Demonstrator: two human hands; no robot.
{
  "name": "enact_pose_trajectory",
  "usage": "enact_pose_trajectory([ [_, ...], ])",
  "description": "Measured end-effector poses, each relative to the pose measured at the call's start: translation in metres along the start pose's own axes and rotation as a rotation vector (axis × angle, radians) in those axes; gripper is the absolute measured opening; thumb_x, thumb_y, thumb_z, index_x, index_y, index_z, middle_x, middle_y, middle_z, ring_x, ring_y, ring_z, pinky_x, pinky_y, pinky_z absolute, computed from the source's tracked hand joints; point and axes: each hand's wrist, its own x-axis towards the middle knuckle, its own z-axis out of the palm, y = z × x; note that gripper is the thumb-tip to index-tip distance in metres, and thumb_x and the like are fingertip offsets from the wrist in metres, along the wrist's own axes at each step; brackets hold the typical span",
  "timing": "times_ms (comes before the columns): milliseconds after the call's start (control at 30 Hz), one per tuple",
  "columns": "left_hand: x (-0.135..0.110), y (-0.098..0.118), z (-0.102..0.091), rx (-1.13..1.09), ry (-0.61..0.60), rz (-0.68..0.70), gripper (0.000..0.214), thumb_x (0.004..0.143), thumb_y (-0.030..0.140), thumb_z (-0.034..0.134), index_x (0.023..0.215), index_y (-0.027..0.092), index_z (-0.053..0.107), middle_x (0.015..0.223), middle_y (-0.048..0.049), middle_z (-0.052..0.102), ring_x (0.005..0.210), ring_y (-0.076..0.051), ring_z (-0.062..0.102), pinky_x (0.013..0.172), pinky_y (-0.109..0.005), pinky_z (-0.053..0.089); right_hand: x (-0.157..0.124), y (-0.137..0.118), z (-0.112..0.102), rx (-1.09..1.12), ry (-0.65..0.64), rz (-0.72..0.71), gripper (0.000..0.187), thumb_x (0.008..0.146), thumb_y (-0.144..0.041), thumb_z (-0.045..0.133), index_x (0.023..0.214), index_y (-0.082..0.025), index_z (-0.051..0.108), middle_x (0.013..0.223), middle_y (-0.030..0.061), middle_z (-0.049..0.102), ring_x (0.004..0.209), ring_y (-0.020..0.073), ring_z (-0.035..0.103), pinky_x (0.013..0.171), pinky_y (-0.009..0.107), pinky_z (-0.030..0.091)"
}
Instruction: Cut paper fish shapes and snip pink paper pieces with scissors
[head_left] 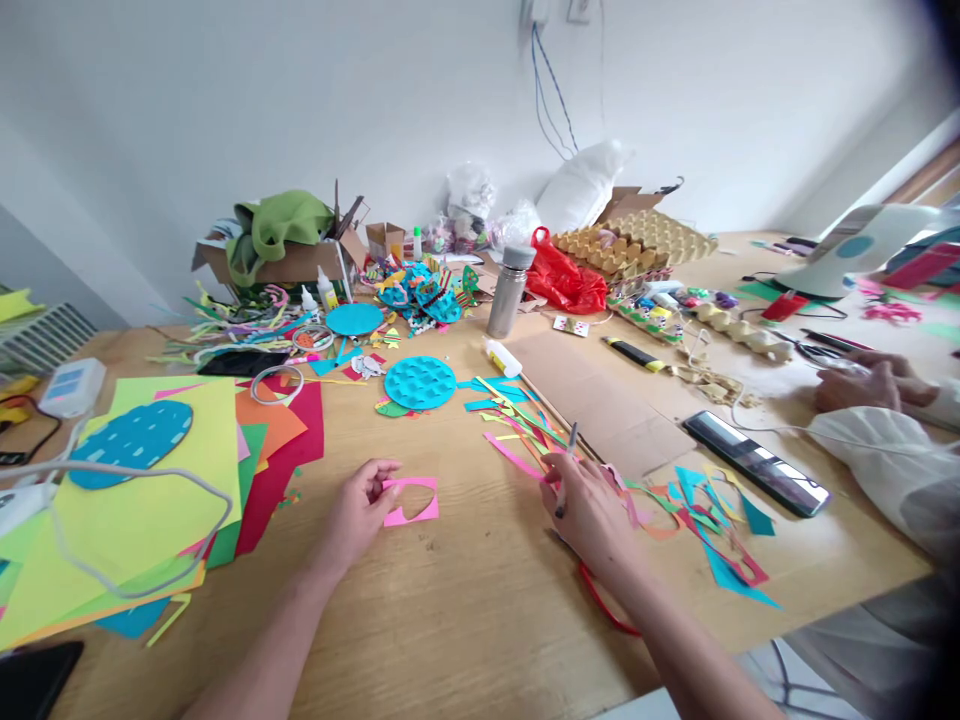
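My left hand point(365, 505) pinches the left edge of a small pink paper piece point(427, 508), which has a rounded hole cut out of it. The paper lies at or just above the wooden tabletop. To the right, my right hand point(589, 500) is closed around a slim grey pen point(573, 440), its ends showing above and below the fingers. Under that hand sits a red loop-shaped handle point(606, 605); the rest of this tool is hidden. Thin coloured paper strips point(517, 455) and curled paper scraps point(712, 520) lie around my right hand.
Stacked coloured paper point(202, 520) with a white cable lies left. A blue dimpled disc point(420, 383), glue bottle point(502, 358), steel flask point(510, 295) and cardboard sheet point(600, 400) are ahead. On the right are a phone point(756, 462) and another person's hands point(862, 385).
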Motion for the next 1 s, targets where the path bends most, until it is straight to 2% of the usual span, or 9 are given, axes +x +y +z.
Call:
enact_pose_trajectory([
  [133,0.001,-0.004,-0.002,0.142,0.024,0.043,0.032,0.075,0.037,0.06,0.1,0.016,0.062,0.082,-0.0043,0.064,0.066,-0.017,0.061,0.059,-0.029,0.051,-0.018,-0.017,0.003,0.164,-0.023,-0.066,0.026,0.085,-0.01,0.049,0.108,-0.017,0.056,0.092,0.0092,0.07,0.091,0.0248,0.063,0.074,0.035,0.049],
  [200,0.001,-0.006,-0.004,0.294,0.071,0.138,0.027,0.078,0.035,0.056,0.097,0.017,0.064,0.083,-0.0056,0.065,0.07,-0.019,0.061,0.064,-0.032,0.053,-0.023,-0.017,0.002,0.232,-0.071,-0.123,0.023,0.085,-0.011,0.049,0.106,-0.018,0.056,0.088,0.0082,0.07,0.091,0.0248,0.063,0.073,0.035,0.05],
  [267,0.001,-0.006,-0.008,0.489,0.151,0.288,0.022,0.08,0.03,0.054,0.094,0.017,0.066,0.088,-0.0077,0.064,0.079,-0.022,0.061,0.074,-0.038,0.053,-0.026,-0.009,-0.003,0.244,-0.031,-0.118,0.02,0.086,-0.015,0.051,0.105,-0.019,0.056,0.093,0.0087,0.071,0.091,0.0242,0.063,0.073,0.035,0.05],
  [333,0.001,-0.004,-0.01,0.668,0.241,0.427,0.023,0.082,0.028,0.054,0.098,0.017,0.066,0.1,-0.0113,0.062,0.097,-0.028,0.058,0.087,-0.045,0.05,-0.027,0.008,-0.009,0.167,0.094,-0.059,0.014,0.088,-0.019,0.051,0.101,-0.02,0.057,0.094,0.009,0.071,0.088,0.0247,0.064,0.075,0.037,0.05],
  [433,0.001,-0.001,-0.009,0.817,0.291,0.557,0.024,0.086,0.026,0.053,0.104,0.016,0.065,0.11,-0.0136,0.058,0.105,-0.03,0.055,0.091,-0.047,0.048,-0.028,0.032,-0.015,0.068,0.147,-0.019,0.014,0.09,-0.02,0.05,0.102,-0.018,0.057,0.093,0.0103,0.07,0.088,0.0258,0.063,0.074,0.037,0.049],
  [567,-0.002,0.005,0.003,0.829,0.241,0.658,0.021,0.089,0.023,0.053,0.108,0.016,0.061,0.111,-0.0121,0.058,0.104,-0.027,0.056,0.089,-0.043,0.05,-0.023,0.039,-0.015,-0.065,0.072,-0.048,0.016,0.09,-0.021,0.052,0.105,-0.016,0.058,0.097,0.0124,0.069,0.094,0.028,0.06,0.076,0.037,0.047],
  [667,-0.006,0.012,0.013,0.8,0.192,0.667,0.021,0.09,0.02,0.053,0.11,0.017,0.06,0.112,-0.0112,0.057,0.106,-0.026,0.056,0.089,-0.042,0.052,-0.013,0.031,-0.01,-0.155,0.017,-0.056,0.012,0.091,-0.02,0.054,0.099,-0.014,0.059,0.084,0.0107,0.066,0.087,0.0277,0.057,0.075,0.036,0.043],
  [800,-0.01,0.021,0.02,0.767,0.141,0.676,0.022,0.09,0.018,0.054,0.111,0.019,0.059,0.112,-0.0107,0.056,0.105,-0.024,0.055,0.088,-0.041,0.053,-0.002,0.025,-0.003,-0.262,-0.054,-0.094,0.015,0.089,-0.013,0.053,0.104,-0.013,0.058,0.084,0.0095,0.065,0.083,0.0258,0.055,0.077,0.035,0.039],
  [1000,-0.014,0.035,0.038,0.771,0.028,0.716,0.027,0.089,0.013,0.05,0.115,0.019,0.055,0.113,-0.0105,0.059,0.107,-0.023,0.057,0.089,-0.039,0.053,0.001,0.026,-0.002,-0.287,-0.086,-0.048,0.022,0.083,-0.002,0.05,0.099,-0.015,0.057,0.083,0.0086,0.063,0.08,0.0249,0.053,0.072,0.033,0.036],
])
